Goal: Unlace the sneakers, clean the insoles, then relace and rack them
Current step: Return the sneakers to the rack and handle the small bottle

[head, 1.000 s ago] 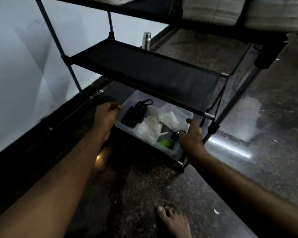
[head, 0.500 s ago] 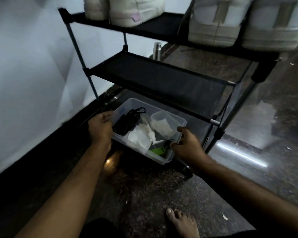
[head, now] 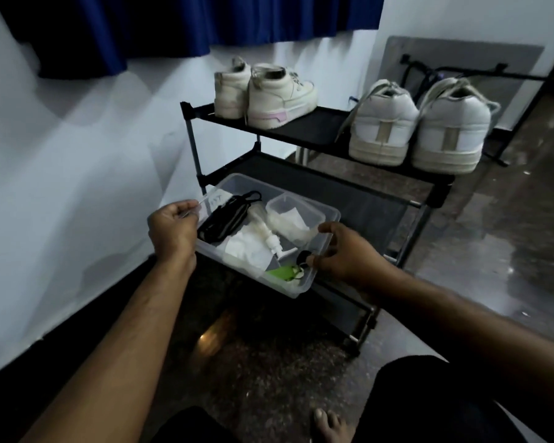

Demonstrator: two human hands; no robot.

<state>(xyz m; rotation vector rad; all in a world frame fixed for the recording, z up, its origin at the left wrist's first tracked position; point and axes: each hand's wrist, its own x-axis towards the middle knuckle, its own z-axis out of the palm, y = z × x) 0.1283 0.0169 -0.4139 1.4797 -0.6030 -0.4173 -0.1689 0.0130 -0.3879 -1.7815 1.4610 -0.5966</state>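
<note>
1. Holding the clear plastic box (head: 304,284) by its two short ends, both hands are keeping it level so nothing is spilling out.
2. The left hand (head: 172,230) is curling its fingers round the box's left rim.
3. The right hand (head: 344,252) is gripping the right rim, thumb on one side and fingers on the other.
4. Four sneakers are sitting on the top shelf of the black rack (head: 317,129), heels facing out so they are easy to grab: one pair with pink trim (head: 280,95) and one white pair (head: 419,126).
5. The box is riding in front of the middle shelf.
6. Inside it are lying one bundle of black laces (head: 229,215), one small spray bottle (head: 266,230), some white cloths (head: 248,251), one small tub (head: 293,211) and something green (head: 283,271), maybe a brush.
</note>
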